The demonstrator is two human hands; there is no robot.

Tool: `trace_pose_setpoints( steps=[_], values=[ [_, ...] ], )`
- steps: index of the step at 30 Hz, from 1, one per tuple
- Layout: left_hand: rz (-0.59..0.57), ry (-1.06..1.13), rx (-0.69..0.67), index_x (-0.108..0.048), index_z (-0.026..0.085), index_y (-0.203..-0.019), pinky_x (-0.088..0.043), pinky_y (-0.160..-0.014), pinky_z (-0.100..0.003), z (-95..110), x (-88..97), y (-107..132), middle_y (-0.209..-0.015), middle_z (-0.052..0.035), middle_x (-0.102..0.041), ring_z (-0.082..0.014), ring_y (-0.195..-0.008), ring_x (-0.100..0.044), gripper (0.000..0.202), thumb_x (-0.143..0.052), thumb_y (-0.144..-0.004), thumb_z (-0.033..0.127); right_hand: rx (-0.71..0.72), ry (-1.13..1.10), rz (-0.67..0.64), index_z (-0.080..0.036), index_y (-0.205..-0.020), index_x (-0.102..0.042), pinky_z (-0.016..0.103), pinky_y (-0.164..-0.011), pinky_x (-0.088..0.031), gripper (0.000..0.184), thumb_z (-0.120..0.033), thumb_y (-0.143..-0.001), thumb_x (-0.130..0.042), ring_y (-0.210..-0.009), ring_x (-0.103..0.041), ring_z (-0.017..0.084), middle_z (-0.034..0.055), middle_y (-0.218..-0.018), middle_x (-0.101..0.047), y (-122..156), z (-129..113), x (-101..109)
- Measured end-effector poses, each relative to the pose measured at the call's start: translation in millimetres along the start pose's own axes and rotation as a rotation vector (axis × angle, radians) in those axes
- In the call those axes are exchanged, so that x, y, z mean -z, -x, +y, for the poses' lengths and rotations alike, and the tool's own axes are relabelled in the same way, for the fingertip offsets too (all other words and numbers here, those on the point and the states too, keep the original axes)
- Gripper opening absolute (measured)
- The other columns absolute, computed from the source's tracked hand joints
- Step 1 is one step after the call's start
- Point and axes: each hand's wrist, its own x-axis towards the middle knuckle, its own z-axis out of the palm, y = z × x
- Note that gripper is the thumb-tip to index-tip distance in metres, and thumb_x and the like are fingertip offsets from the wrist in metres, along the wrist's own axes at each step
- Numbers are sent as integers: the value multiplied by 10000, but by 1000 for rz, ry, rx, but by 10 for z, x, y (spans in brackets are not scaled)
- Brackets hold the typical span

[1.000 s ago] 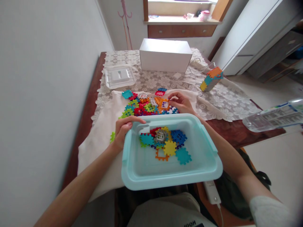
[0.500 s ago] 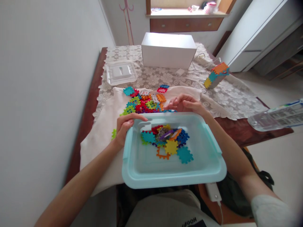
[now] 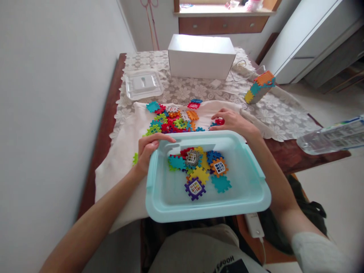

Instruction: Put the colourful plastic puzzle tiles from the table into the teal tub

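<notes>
My left hand (image 3: 146,151) grips the far left corner of a light-blue plastic tub (image 3: 176,208), fingers over its rim. Inside the tub lie several toothed interlocking plastic tiles, among them a purple one with a white window (image 3: 195,188), an orange one (image 3: 218,167) and a plain teal one (image 3: 221,184). Beyond the far rim, my right hand (image 3: 234,122) has its thumb and fingers curled round a red interlocking tile (image 3: 220,121), with blue beside it. The tub's rim partly hides this grip. A heap of mixed tiles (image 3: 170,123) lies on the cloth to the left.
A white box (image 3: 200,62) and a clear lid (image 3: 143,85) stand farther back on the lace tablecloth. At the right are a built tile block (image 3: 260,87) and a large plastic bottle (image 3: 330,136). A wall (image 3: 57,94) runs along the left.
The purple and orange tiles, tilted above the others before, now lie flat in the tub. My right hand has turned palm down and shifted right onto tiles. My left hand keeps its grip.
</notes>
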Motion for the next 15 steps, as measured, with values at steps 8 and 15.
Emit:
trace_pose_setpoints(
  steps=[8,15],
  values=[
    [8,55,22,-969,174,-902,-493,-552,-346,16,-54,20,-891,-144,-916,-243,-652,-706,529,-733,-1025,632,90,-52,8,-300,-1037,-955,649,-1143,-663,231,-526,-1040,-912,-1175,-823,432,163,-1252,-857,5,-53,7],
    [-5,18,2,-965,190,-891,-500,-555,-359,21,-31,-6,-882,-141,-913,-253,-657,-717,568,-745,-1028,695,52,-184,-13,-289,-1237,-973,565,-1035,-689,249,-410,-1043,-876,-1075,-862,384,119,-1167,-926,-47,-133,-56]
  ],
)
